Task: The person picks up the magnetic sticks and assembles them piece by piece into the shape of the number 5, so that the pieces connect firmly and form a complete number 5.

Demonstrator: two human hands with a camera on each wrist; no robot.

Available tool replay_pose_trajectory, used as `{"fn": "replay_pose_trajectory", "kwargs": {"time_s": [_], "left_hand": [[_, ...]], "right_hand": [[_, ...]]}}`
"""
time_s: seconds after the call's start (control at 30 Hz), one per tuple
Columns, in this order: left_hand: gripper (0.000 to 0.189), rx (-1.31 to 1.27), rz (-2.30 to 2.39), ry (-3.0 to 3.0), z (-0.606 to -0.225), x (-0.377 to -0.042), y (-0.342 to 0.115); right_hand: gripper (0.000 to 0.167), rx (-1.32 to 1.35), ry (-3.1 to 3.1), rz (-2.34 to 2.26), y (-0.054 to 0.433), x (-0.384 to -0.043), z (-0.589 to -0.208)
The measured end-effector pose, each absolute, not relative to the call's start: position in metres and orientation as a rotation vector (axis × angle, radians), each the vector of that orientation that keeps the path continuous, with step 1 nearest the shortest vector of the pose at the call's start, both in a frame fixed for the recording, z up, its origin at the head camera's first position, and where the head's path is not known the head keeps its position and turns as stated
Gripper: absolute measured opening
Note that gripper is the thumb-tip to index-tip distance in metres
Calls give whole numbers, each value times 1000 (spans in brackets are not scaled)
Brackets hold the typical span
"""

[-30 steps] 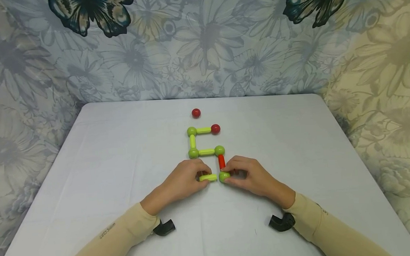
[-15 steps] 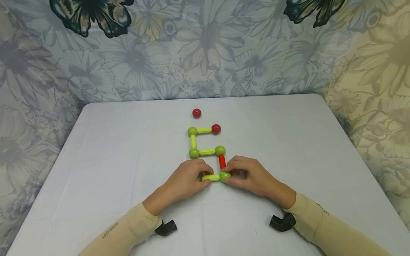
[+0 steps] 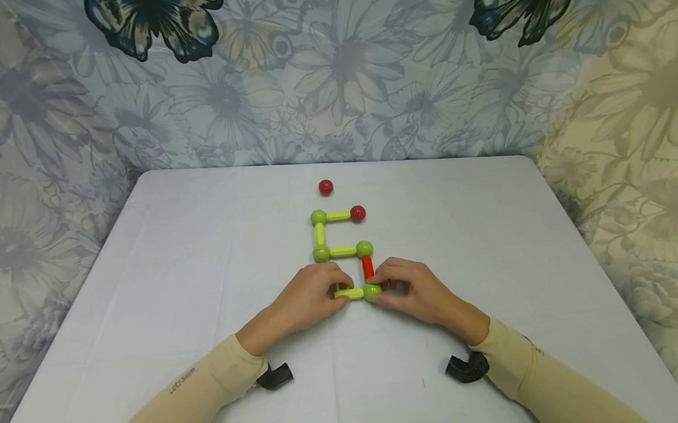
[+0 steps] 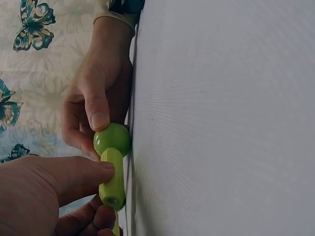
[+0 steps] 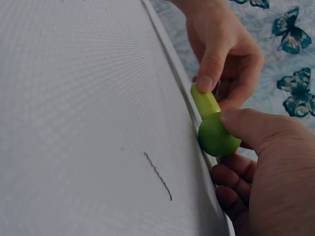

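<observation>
My left hand (image 3: pixel 306 299) pinches a yellow-green rod (image 4: pixel 112 179) between thumb and fingers. The rod's far end meets a green ball (image 5: pixel 216 135), which my right hand (image 3: pixel 420 293) pinches from the right. From that ball a red rod (image 3: pixel 367 269) runs back to another green ball (image 3: pixel 364 248). A yellow-green rod (image 3: pixel 343 251) leads left from there to a corner ball (image 3: pixel 321 254). Farther back, an upright-running rod (image 3: pixel 320 233) joins a green ball (image 3: pixel 318 218), and a last rod (image 3: pixel 338 216) ends at a red ball (image 3: pixel 358 213).
A loose red ball (image 3: pixel 325 187) lies behind the chain, near the back of the white-covered table (image 3: pixel 460 218). Flowered cloth (image 3: pixel 343 77) with butterflies hangs behind. A dark device (image 3: pixel 275 376) sits at the left wrist, a similar one (image 3: pixel 467 367) at the right.
The rod in my left hand has moved slightly right, closing the gap to the green ball held by my right hand. Over the last half second the hands stay put.
</observation>
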State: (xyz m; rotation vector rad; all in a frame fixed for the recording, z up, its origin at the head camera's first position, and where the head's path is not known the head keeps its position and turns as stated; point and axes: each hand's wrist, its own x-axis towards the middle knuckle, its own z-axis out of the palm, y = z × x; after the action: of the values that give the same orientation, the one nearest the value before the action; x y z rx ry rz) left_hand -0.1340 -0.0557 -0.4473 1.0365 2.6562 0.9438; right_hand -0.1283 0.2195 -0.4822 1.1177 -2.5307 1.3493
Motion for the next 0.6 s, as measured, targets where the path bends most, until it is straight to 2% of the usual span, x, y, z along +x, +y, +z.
{"fn": "replay_pose_trajectory", "kwargs": {"time_s": [0.6], "left_hand": [[18,1025,940,2662,-446,-133,-55]], "right_hand": [[27,1113,-2543,1353,220,-128,-481]]}}
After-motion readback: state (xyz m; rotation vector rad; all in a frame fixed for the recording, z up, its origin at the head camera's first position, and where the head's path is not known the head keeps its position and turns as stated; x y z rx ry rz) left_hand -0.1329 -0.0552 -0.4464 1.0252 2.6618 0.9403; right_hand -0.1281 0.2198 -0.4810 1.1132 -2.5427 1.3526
